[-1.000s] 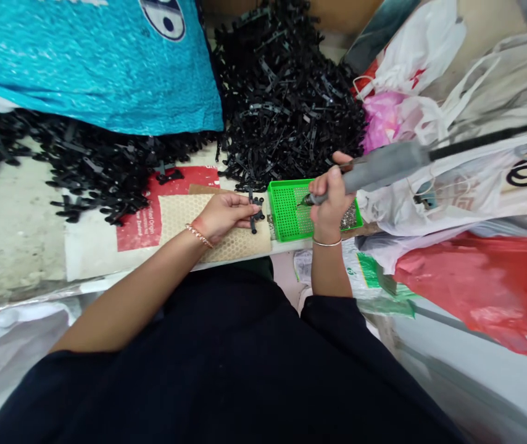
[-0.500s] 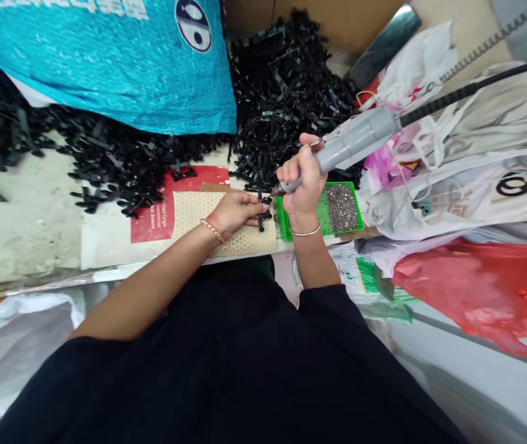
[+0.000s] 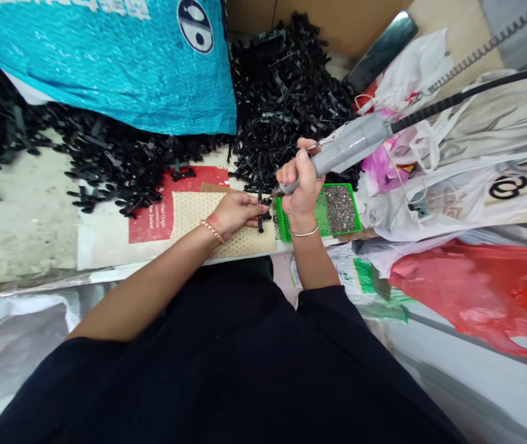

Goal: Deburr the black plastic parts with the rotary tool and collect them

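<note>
My left hand (image 3: 238, 214) is closed in a pinch on a small black plastic part (image 3: 260, 223), held over the right side of a beige honeycomb-patterned mat (image 3: 208, 229). My right hand (image 3: 304, 185) wraps around a grey electric screwdriver (image 3: 351, 145), tilted so its tip points down and left. That tip is beside the black part; whether they touch I cannot tell. Below and right of the driver, partly behind my right wrist, lies a green tray (image 3: 356, 213) with many small metal screws (image 3: 341, 208).
Heaps of similar black parts (image 3: 291, 92) lie at the back and left (image 3: 115, 166). A blue woven sack (image 3: 129, 68) rests over the left heap. Plastic bags (image 3: 467, 166) crowd the right, with a red bag (image 3: 476, 290) by the table edge. A coiled cord (image 3: 485, 52) runs overhead.
The whole view has shifted very slightly. Both hands keep their grips, and the screwdriver tip stays beside the black part.
</note>
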The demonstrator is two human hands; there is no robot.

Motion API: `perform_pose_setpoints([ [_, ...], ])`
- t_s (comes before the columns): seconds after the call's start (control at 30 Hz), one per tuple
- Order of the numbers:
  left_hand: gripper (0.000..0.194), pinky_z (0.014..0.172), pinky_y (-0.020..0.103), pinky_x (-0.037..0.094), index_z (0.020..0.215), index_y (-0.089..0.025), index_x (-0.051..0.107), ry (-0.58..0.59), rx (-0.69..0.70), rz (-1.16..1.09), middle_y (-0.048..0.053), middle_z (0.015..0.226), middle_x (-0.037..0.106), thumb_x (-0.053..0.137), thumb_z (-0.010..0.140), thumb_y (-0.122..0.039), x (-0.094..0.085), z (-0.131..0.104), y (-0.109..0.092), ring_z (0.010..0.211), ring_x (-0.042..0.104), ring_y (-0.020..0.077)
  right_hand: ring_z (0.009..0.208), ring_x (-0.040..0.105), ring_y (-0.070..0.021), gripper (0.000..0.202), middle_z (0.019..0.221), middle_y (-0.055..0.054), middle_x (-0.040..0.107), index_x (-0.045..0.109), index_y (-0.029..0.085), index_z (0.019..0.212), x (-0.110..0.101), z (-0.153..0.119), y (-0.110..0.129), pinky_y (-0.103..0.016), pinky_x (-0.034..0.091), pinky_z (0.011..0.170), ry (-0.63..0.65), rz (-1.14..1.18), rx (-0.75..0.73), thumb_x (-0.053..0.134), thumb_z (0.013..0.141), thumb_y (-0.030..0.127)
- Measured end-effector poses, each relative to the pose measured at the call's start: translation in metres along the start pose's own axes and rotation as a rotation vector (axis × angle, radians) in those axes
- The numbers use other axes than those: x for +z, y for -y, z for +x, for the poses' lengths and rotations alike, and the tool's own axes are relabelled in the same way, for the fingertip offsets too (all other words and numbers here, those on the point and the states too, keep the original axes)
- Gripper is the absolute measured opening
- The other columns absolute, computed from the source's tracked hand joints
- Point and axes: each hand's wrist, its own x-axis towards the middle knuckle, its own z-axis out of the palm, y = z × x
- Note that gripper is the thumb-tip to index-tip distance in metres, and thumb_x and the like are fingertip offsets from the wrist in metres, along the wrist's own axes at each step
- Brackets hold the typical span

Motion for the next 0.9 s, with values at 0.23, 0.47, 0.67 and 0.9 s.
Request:
perform_pose_setpoints([
  [0.23,0.033,0.063,0.024,0.062,0.072,-0.011,0.077,0.004,0.003,-0.007,0.003,0.074,0.073,0.105,0.062,-0.023,-0.0008,0.001,0.0012,0.064,0.067,0.0109,0.047,0.035,-0.0117,0.039,0.055,0.013,0.031,0.058,0.03,0.106,0.0014,-0.001,-0.0019,-0.029,0.042,0.051,0.004,0.02,-0.007,0.071,0.089,0.062],
  [0.47,0.033,0.062,0.025,0.062,0.071,-0.011,0.076,-0.01,0.016,-0.008,0.003,0.073,0.073,0.105,0.061,-0.024,-0.0004,0.0007,0.0023,0.063,0.066,0.011,0.047,0.034,-0.0125,0.04,0.055,0.013,0.03,0.058,0.031,0.104,0.0013,-0.003,-0.0015,-0.029,0.042,0.051,0.012,0.036,-0.005,0.074,0.085,0.063],
  [0.67,0.031,0.061,0.024,0.062,0.068,-0.011,0.075,-0.022,0.012,-0.008,0.001,0.07,0.071,0.104,0.062,-0.02,0.0012,0.0002,0.0014,0.062,0.066,0.0106,0.048,0.04,-0.014,0.042,0.055,0.012,0.036,0.059,0.032,0.105,0.0007,-0.005,-0.0056,-0.031,0.044,0.052,0.006,-0.043,0.01,0.071,0.085,0.067],
  [0.9,0.026,0.06,0.025,0.06,0.066,-0.011,0.075,-0.046,0.006,0.01,0.003,0.07,0.074,0.1,0.064,-0.015,0.0043,-0.0013,-0.001,0.06,0.066,0.0115,0.047,0.044,-0.0128,0.041,0.055,0.011,0.045,0.063,0.035,0.098,0.0013,-0.0068,-0.0065,-0.032,0.047,0.048,0.101,-0.036,0.051,0.079,0.081,0.069],
])
